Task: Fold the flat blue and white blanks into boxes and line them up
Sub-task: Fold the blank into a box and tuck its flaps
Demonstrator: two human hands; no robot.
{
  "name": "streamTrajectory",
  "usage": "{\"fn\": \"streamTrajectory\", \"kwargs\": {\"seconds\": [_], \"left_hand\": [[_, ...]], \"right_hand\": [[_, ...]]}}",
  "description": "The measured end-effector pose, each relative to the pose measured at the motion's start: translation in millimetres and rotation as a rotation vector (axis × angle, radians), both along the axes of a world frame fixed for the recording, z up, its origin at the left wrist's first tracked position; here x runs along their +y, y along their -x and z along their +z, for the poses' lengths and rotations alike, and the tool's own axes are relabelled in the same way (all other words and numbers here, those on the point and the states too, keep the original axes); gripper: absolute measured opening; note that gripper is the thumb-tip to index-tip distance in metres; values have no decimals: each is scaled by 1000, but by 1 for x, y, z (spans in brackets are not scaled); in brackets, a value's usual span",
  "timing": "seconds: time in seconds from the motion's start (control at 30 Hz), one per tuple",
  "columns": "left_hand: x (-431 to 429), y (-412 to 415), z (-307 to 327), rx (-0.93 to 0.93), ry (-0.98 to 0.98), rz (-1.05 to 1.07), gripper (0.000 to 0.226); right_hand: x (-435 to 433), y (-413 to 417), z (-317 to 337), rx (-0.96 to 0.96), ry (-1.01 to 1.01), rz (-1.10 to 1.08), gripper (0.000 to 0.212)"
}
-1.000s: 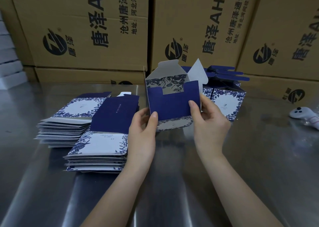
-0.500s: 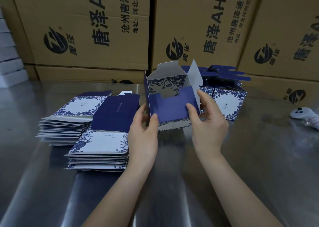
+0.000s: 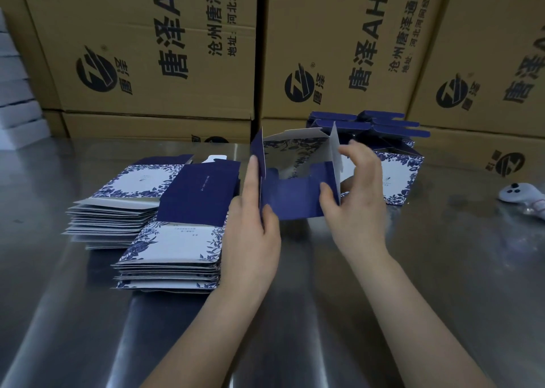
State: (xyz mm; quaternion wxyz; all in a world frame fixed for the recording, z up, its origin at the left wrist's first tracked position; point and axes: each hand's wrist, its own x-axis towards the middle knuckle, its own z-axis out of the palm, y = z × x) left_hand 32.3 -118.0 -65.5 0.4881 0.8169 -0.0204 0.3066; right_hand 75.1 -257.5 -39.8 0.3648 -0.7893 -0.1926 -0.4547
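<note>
Head view shows a half-folded box (image 3: 295, 194) held upright over the table (image 3: 442, 284), a little toward twelve o'clock from the frame's centre. Its dark blue front panel faces the camera. A blue flap stands at its left edge and a white flap at its right, and the floral back wall shows through the open top. The left hand (image 3: 250, 240) grips the box's left edge, thumb on the front panel's lower corner and index finger stretched up along the blue flap. The right hand (image 3: 356, 208) grips the right edge, thumb pressed on the front panel and fingers curled over the white flap. Flat blanks lie in two piles on the table: the near stack (image 3: 174, 255) at eight o'clock from the box, just beside the left hand, and the far stack (image 3: 124, 205) at nine o'clock. Finished boxes (image 3: 398, 175) stand at two o'clock from the held box, just behind the right hand, with their blue top flaps open. A white controller (image 3: 519, 194) lies at three o'clock near the frame's edge. Brown printed cartons (image 3: 153, 48) line the table's far side at twelve o'clock.
</note>
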Motion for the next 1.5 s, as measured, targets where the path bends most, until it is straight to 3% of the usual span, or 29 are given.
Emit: {"fn": "streamTrajectory", "kwargs": {"seconds": [0.1,0.27,0.47,0.7,0.9,1.1,1.37,1.5], "left_hand": [[0,2,0,-38,-131,5,87],[0,5,3,-67,-230,9,84],[-1,6,2,-89,-258,15,86],[-1,4,-4,-28,-383,64,89],[-2,3,-3,-19,-315,49,62],[-1,1,-3,-17,-253,72,50],[5,-6,-10,-71,-104,139,46],[4,-4,-9,-123,-71,149,49]], "right_hand": [[-2,1,4,46,96,-42,62],[-3,3,6,87,207,-53,60],[-1,1,7,97,233,-38,47],[-2,3,9,89,198,-83,60],[-1,6,11,126,142,-31,50],[-1,8,12,196,150,62,55],[-7,0,7,122,208,136,54],[-12,-5,4,45,110,224,63]]}}
